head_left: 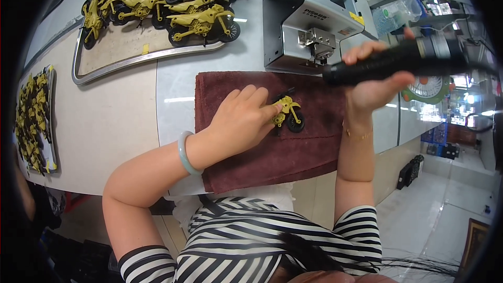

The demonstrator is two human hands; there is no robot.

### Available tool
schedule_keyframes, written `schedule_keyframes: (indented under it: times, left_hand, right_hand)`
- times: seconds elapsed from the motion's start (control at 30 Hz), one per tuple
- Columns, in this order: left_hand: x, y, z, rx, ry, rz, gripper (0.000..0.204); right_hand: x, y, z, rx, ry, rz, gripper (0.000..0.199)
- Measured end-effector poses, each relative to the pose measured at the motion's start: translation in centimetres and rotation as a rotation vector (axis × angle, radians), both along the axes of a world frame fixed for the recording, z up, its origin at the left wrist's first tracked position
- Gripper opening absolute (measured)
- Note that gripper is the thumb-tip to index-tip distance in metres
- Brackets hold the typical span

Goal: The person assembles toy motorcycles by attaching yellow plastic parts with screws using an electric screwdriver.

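A yellow and black toy motorcycle (pixel 295 119) lies on a folded maroon towel (pixel 241 165) in front of me. My left hand (pixel 238 115) is closed on one end of it, and its fingers hide that part; a black spoked wheel shows on the right. Raised above the towel's right side, my right hand (pixel 373 90) grips a black electric screwdriver (pixel 385 65), whose thick body runs roughly level. A cord seems to leave its right end. The screwdriver is apart from the toy, and its tip cannot be made out.
A grey screw feeder machine (pixel 293 31) stands just behind the towel. At the far left, a metal-rimmed tray (pixel 112 76) holds several toy motorcycles (pixel 196 23). Another tray (pixel 52 152) of yellow and black parts lies at the left edge. A green fan (pixel 427 89) is at right.
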State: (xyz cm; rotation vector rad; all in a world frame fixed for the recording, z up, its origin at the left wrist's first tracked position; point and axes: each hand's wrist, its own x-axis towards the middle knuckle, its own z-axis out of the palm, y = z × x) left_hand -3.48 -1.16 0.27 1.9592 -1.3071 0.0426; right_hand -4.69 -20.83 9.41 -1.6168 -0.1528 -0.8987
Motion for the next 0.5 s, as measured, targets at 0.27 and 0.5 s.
schedule_keyframes:
  times: [0.27, 0.5]
  left_hand:
    - [0.0, 0.0, 0.1, 0.006, -0.01, -0.008, 0.034]
    - [-0.1, 0.0, 0.2, 0.009, -0.003, -0.01, 0.033]
  right_hand:
    - [1.9, -0.9, 1.8, -0.09, -0.107, -0.095, 0.082]
    - [3.6, -2.3, 1.2, -0.158, -0.11, 0.105, 0.069]
